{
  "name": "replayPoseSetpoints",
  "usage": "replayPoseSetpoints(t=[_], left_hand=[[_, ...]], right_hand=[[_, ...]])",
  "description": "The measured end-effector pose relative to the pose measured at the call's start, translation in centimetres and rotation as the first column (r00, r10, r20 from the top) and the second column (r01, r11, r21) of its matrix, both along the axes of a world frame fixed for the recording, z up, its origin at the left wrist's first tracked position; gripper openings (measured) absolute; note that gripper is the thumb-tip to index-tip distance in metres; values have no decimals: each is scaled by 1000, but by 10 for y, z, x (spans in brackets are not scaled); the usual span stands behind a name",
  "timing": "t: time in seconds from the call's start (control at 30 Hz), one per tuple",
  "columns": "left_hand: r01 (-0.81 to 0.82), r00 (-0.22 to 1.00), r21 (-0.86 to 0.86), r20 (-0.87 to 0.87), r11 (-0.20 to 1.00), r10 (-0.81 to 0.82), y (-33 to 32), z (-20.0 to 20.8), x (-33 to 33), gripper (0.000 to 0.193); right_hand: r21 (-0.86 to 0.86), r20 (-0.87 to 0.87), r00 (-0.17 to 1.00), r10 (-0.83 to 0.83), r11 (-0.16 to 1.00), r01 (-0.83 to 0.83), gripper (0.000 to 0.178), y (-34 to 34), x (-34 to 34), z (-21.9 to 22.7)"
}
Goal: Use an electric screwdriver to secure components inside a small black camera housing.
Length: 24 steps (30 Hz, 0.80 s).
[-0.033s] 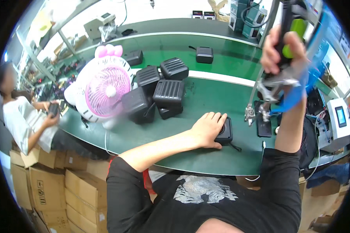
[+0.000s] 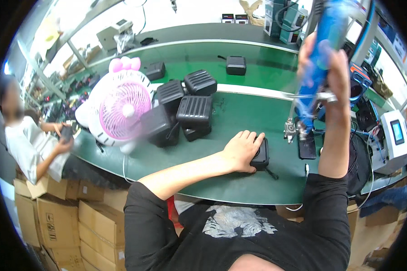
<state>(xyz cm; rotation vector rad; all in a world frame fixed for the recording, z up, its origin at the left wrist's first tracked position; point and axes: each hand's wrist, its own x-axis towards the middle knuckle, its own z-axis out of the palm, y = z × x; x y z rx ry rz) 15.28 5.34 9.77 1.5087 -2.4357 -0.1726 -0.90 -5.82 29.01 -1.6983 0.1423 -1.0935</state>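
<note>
My left hand [image 2: 242,151] lies over a small black box-shaped device [image 2: 262,159] near the front edge of the bench, fingers across its top and thumb at its near side. A strap trails from the device's lower right corner. Raised at the right, my right hand [image 2: 337,72] is wrapped round a blue electric screwdriver [image 2: 315,67], smeared by motion. Its lower end points down toward a metal fitting [image 2: 289,130] and a dark flat phone-like thing [image 2: 307,147]. Left of my left hand, several ridged black boxes [image 2: 195,110] lie in a pile.
A pink and white cat-shaped fan [image 2: 127,109] stands left of the pile. Another black box [image 2: 236,65] sits farther back on the green bench [image 2: 253,110]. At far right is a white machine with a screen [image 2: 393,135]. A person [image 2: 36,140] handles something dark at far left; cardboard boxes [image 2: 59,221] stand below.
In the earlier frame a black and green tool shows at my right hand, with blurred blue beside it; now a blue screwdriver is upright there. My left hand keeps its place.
</note>
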Motion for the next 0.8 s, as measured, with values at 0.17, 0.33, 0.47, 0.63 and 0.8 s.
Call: replayPoseSetpoints(t=[0.17,0.33,0.47,0.63,0.8], left_hand=[[10,959,127,280,992,-46,-41,24,-8,101],[495,868,-141,133,858,-479,-161,-16,58,95],[-153,988,-122,-29,981,151,-217,62,-5,96],[-295,929,-95,-263,951,261,-321,24,-14,113],[-373,917,51,-133,927,376,-367,-3,22,121]], right_hand=[[7,-16,995,-96,995,96,30,-3,-21,-34],[-142,201,975,-92,982,122,44,9,-7,-41],[-191,207,976,-71,975,111,53,17,-12,-47],[-41,147,986,81,996,-76,51,31,-23,-30],[-60,182,978,106,994,-97,55,31,-17,-31]])
